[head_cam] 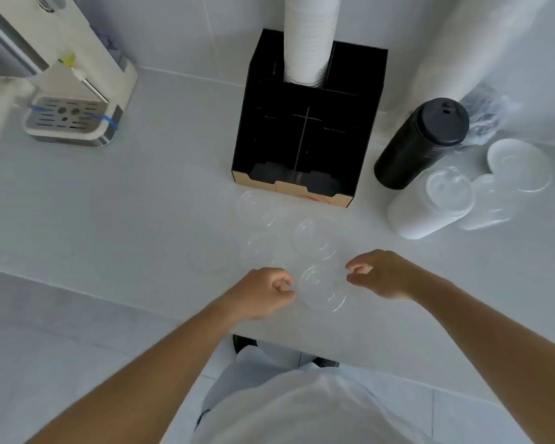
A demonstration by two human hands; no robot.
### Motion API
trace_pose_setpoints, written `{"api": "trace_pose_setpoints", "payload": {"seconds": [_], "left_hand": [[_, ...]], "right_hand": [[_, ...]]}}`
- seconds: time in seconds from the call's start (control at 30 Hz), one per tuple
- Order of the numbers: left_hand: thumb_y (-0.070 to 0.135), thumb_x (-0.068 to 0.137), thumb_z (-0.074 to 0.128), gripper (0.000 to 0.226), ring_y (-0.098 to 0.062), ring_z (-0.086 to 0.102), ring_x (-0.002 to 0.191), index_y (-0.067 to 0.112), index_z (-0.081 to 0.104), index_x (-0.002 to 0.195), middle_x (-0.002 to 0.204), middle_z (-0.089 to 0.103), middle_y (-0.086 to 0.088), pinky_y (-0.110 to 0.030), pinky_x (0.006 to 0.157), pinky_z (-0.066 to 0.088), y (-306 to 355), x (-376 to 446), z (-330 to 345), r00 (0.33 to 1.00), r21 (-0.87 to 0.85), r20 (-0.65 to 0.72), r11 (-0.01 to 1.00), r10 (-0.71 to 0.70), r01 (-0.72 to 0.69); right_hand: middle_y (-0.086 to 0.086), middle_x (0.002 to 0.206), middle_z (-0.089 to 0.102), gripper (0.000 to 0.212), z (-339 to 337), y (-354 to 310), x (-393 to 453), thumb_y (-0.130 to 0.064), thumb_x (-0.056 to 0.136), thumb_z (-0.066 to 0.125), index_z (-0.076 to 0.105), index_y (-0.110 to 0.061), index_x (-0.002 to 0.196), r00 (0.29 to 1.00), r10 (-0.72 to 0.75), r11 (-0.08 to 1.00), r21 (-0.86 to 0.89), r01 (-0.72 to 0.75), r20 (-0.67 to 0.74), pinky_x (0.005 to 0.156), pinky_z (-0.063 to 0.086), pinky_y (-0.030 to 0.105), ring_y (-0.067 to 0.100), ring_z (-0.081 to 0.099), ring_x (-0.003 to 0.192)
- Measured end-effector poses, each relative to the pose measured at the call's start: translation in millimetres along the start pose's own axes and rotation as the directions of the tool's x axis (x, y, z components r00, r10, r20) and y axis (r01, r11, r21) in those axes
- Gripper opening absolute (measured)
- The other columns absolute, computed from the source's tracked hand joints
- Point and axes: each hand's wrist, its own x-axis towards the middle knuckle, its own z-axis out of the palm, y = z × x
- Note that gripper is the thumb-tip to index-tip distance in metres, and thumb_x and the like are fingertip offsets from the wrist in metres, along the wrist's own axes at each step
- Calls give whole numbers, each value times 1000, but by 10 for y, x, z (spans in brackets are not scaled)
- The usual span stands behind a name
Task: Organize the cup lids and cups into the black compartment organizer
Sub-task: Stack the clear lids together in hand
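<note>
The black compartment organizer (308,129) stands on the white counter against the wall, with a tall stack of white cups (311,36) rising from a back compartment. Several clear dome lids lie on the counter in front of it, such as one lid (313,238) and another lid (255,208). The nearest clear lid (322,290) sits between my hands. My left hand (263,291) touches its left edge with curled fingers. My right hand (378,272) pinches its right edge. Whether the lid is lifted off the counter cannot be told.
To the organizer's right lie a stack of black lids (420,144), stacks of white and clear lids (436,203) and a white lid (519,165). A cream coffee machine (74,100) stands at the back left. The counter's front edge (141,302) runs below my hands.
</note>
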Motion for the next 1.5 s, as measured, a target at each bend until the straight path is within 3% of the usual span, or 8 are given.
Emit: {"api": "trace_pose_setpoints", "payload": {"seconds": [0.27, 0.43, 0.63, 0.83, 0.97, 1.17, 1.33, 1.5], "left_hand": [[30, 86, 64, 30, -15, 61, 86, 27, 62, 117, 98, 65, 2, -25, 77, 46, 38, 43, 372, 974, -460, -122, 881, -189, 114], [45, 62, 61, 28, -17, 38, 72, 25, 55, 81, 75, 44, -5, -31, 70, 33, 129, 67, 450, 969, -575, -99, 808, -226, 130], [19, 84, 64, 15, -19, 38, 70, 15, 51, 78, 72, 38, -9, -32, 72, 35, 208, 104, 418, 958, -725, -69, 673, -277, 143], [30, 77, 67, 14, -17, 45, 72, 20, 66, 86, 72, 44, -5, -29, 76, 39, 227, 125, 344, 966, -709, -115, 701, -232, 84], [27, 87, 67, 34, -14, 62, 102, 22, 68, 120, 111, 66, 5, -25, 87, 47, 346, 250, 155, 933, -651, -240, 757, -269, 51], [24, 84, 65, 31, -19, 61, 99, 25, 69, 115, 110, 62, 3, -26, 81, 49, 530, 505, -97, 904, -523, -343, 852, -254, 41], [12, 85, 62, 21, -12, 58, 90, 17, 73, 102, 99, 65, 5, -11, 62, 41, 559, 712, -260, 887, -359, -422, 933, -188, 27], [14, 85, 63, 27, -14, 63, 98, 15, 72, 111, 103, 66, 4, -19, 75, 46, 572, 879, -270, 880, -241, -441, 968, -178, 75]], "right_hand": [[-9, 104, 70, 42, 467, 39, -70, -41, 91, 63, 64, -25, 129, 977, 133, 947, 313, -75, -168, 91, 48, 27, 19, 64, 104], [1, 104, 71, 42, 546, -26, -24, -35, 90, 65, 66, -16, 127, 964, 227, 845, 520, -124, -139, 89, 55, 39, 28, 69, 94], [4, 96, 67, 31, 536, -103, -55, -22, 91, 66, 67, -11, 120, 962, 267, 660, 737, -143, -52, 87, 59, 46, 26, 69, 80], [4, 106, 66, 40, 382, -115, -121, -21, 92, 65, 62, -10, 130, 970, 238, 590, 800, -110, -41, 77, 59, 31, 22, 69, 81], [4, 109, 68, 37, 196, -173, -45, -21, 92, 65, 64, -10, 127, 973, 218, 569, 819, -68, -71, 78, 60, 30, 22, 72, 86], [4, 105, 68, 27, 16, -268, 139, -20, 94, 62, 67, -11, 119, 975, 207, 564, 824, -57, -75, 81, 56, 33, 22, 67, 90], [12, 104, 68, 18, -68, -299, 270, -19, 95, 59, 69, -26, 82, 978, 199, 554, 831, -53, -70, 86, 57, 37, 22, 66, 85], [23, 111, 67, 19, -87, -244, 398, -21, 93, 60, 72, -8, 87, 975, 219, 560, 824, -88, -44, 87, 57, 39, 22, 63, 80]]}}
